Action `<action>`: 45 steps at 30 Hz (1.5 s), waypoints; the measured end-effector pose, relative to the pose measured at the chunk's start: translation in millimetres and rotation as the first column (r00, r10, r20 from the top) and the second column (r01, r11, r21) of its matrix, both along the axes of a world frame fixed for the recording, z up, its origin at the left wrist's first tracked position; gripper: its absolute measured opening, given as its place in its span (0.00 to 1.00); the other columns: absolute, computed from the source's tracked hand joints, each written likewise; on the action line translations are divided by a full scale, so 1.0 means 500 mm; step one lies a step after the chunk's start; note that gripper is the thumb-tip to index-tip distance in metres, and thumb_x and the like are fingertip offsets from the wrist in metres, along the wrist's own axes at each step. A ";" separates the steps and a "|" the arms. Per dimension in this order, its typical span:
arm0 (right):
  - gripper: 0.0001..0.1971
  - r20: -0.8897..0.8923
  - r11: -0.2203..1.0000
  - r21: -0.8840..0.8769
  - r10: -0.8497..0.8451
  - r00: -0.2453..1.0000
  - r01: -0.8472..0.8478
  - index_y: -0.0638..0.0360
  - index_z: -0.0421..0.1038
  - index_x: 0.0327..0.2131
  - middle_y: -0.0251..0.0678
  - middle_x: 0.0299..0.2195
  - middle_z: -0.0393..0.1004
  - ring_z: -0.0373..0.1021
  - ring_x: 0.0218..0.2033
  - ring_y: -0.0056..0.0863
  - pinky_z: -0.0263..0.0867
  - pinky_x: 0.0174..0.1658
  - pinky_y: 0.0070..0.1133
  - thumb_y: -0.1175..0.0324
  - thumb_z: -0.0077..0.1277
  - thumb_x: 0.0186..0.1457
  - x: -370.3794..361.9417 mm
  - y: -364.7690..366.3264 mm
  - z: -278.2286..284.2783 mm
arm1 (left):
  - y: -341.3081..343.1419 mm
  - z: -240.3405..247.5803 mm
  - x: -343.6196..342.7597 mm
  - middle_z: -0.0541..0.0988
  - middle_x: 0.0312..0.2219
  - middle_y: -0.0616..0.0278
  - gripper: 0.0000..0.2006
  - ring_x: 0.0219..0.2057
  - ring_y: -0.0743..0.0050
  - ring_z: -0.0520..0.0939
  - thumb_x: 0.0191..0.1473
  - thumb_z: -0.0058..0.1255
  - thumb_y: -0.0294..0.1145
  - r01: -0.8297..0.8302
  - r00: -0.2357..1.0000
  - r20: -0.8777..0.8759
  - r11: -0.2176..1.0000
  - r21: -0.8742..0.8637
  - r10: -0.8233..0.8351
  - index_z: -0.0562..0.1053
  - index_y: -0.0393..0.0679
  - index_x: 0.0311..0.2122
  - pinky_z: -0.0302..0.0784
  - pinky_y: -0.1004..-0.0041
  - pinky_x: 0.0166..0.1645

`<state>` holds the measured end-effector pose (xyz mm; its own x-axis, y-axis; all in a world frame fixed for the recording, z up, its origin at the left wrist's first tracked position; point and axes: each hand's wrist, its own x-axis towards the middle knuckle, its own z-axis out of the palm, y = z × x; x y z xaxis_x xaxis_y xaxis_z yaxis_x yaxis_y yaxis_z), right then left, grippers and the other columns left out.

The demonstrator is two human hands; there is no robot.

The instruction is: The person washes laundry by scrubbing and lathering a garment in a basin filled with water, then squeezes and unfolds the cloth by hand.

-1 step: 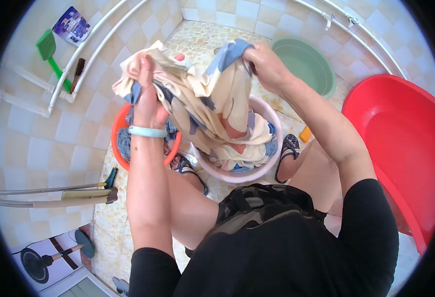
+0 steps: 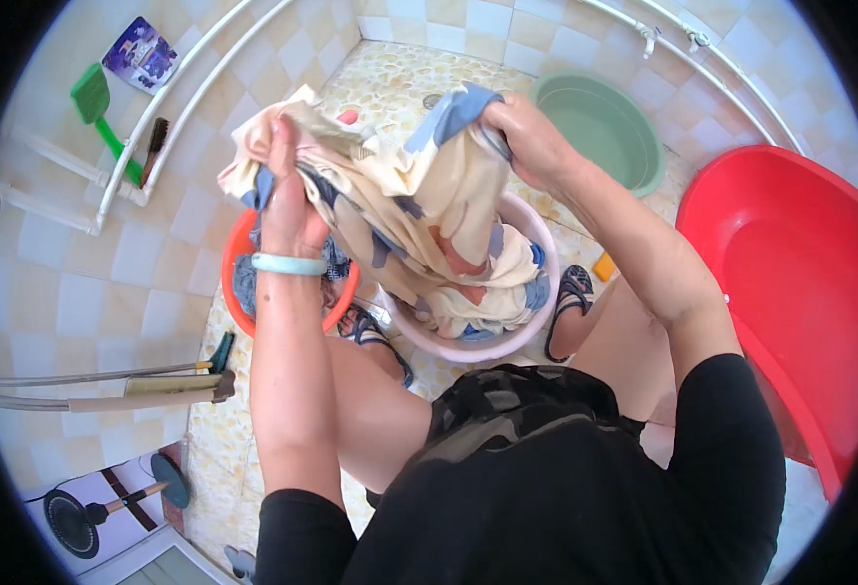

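A large cream cloth [image 2: 419, 219] with blue and rust-brown patches hangs stretched between my raised hands. My left hand [image 2: 292, 190], with a pale bangle on its wrist, is closed around a bunched part of it. In my right hand [image 2: 531, 141] is a blue-edged corner, the fingers wrapped round it. The cloth's lower folds run down into a pale pink basin [image 2: 468, 353] between my feet, where more of the same fabric lies heaped. Beside my left forearm, an orange-red basin [image 2: 229, 292] holds dark blue-grey clothes, partly hidden by that arm.
A green basin [image 2: 604, 127] stands by the far wall. The red tub [image 2: 780, 263] takes up the right side. White pipes [image 2: 185, 88] run along the walls. Mop-like handles [image 2: 107, 380] lean in at left, and a yellow block [image 2: 604, 266] lies near my right foot.
Hardly anything differs. My right hand and its corner of cloth have shifted slightly right and down; both hands keep their hold.
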<state>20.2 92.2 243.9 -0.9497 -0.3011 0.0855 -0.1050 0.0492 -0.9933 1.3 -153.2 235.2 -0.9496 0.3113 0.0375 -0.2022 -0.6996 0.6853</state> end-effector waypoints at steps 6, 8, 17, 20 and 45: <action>0.16 0.453 0.841 -0.517 0.110 0.885 0.160 0.64 0.66 0.42 0.38 0.38 0.72 0.69 0.40 0.27 0.64 0.48 0.24 0.65 0.37 0.56 0.018 0.022 -0.048 | -0.034 -0.021 -0.039 0.70 0.44 0.46 0.22 0.45 0.50 0.71 0.57 0.36 0.48 -0.211 0.973 0.110 0.976 0.054 0.204 0.64 0.39 0.46 0.68 0.56 0.50; 0.16 0.464 0.689 -0.684 0.158 0.872 0.239 0.64 0.66 0.42 0.38 0.39 0.72 0.70 0.38 0.27 0.64 0.47 0.24 0.63 0.37 0.56 -0.007 0.037 -0.037 | -0.038 -0.027 -0.056 0.71 0.44 0.51 0.21 0.45 0.57 0.72 0.57 0.36 0.47 -0.370 0.921 0.127 0.929 -0.016 0.369 0.64 0.40 0.47 0.67 0.59 0.51; 0.19 0.439 0.930 -0.353 0.264 0.859 -0.105 0.64 0.67 0.40 0.34 0.36 0.71 0.68 0.34 0.19 0.65 0.37 0.19 0.57 0.39 0.56 0.011 0.038 -0.028 | 0.149 -0.082 0.005 0.71 0.42 0.63 0.22 0.46 0.69 0.71 0.53 0.44 0.48 0.110 0.991 0.095 0.965 -0.239 -0.089 0.65 0.45 0.47 0.67 0.69 0.51; 0.19 0.395 0.895 -0.430 0.304 0.867 -0.119 0.64 0.67 0.41 0.36 0.37 0.71 0.68 0.36 0.20 0.64 0.39 0.20 0.57 0.39 0.56 0.015 0.026 -0.031 | 0.191 -0.076 0.043 0.70 0.43 0.64 0.29 0.47 0.70 0.70 0.45 0.56 0.47 0.136 0.973 -0.153 0.966 -0.220 -0.172 0.62 0.44 0.50 0.66 0.68 0.51; 0.18 0.331 0.588 0.576 0.468 0.819 -0.568 0.64 0.68 0.38 0.41 0.31 0.73 0.69 0.34 0.34 0.62 0.39 0.27 0.64 0.52 0.44 0.064 0.077 -0.181 | -0.075 -0.003 -0.018 0.74 0.40 0.56 0.14 0.42 0.64 0.74 0.55 0.39 0.35 -0.272 0.947 -0.202 0.959 -0.081 0.251 0.67 0.38 0.44 0.69 0.66 0.49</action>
